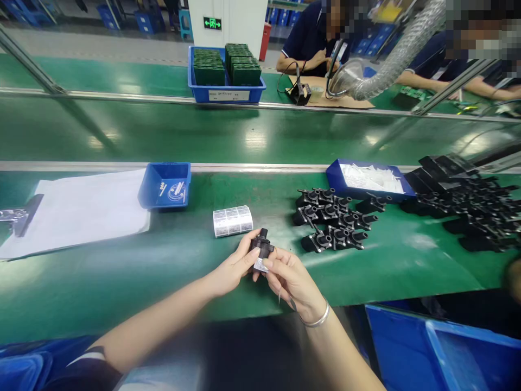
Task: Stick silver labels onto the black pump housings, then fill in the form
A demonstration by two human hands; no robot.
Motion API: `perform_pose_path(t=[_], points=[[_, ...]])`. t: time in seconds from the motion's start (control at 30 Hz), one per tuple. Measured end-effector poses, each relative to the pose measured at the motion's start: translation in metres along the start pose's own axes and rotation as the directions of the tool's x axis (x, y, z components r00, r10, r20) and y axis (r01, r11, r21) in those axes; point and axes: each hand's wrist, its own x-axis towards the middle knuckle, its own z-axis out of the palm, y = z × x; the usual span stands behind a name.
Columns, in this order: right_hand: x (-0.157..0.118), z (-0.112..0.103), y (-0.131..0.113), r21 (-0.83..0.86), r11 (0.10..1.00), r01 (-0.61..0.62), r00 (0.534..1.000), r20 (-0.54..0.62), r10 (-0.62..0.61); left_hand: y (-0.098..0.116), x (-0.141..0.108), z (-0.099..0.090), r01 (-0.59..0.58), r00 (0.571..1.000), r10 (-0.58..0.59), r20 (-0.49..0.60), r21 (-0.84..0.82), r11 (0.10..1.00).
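Observation:
In the head view, a small black pump-like part (264,247) with a round spout is held over the green bench by both of my hands. My left hand (236,266) grips it from the left, the thumb across its front. A white printed label (260,265) lies on the lower body of the part. My right hand (291,277) is closed at the part's right side, its thumb pressing on the label; a thin dark item by its lower fingers is unclear. Just behind my hands is a curved sheet of white labels (233,221).
Several similar black parts (334,220) stand to the right, with more (480,212) farther right. A blue bin (370,190) holds white strips. Leftward are a small blue tray (165,187) and a clipboard with papers (89,212). Circuit boards fill a blue crate (228,93) behind; co-workers sit opposite.

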Motion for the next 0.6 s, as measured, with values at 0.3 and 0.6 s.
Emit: perform_pose_path(t=[0.3, 0.6], points=[[0.0009, -0.0031, 0.0025, 0.047, 0.999, 0.003, 0.999, 0.034, -0.004, 0.0018, 0.0, 0.0004, 0.0, 1.0, 0.0, 0.01, 0.005, 1.0], [0.0009, -0.0024, 0.0026, 0.015, 1.0, 0.002, 1.0, 0.03, -0.003, -0.0022, 0.0009, -0.0008, -0.051, 0.998, 0.049, 0.027, 0.056, 0.997]])
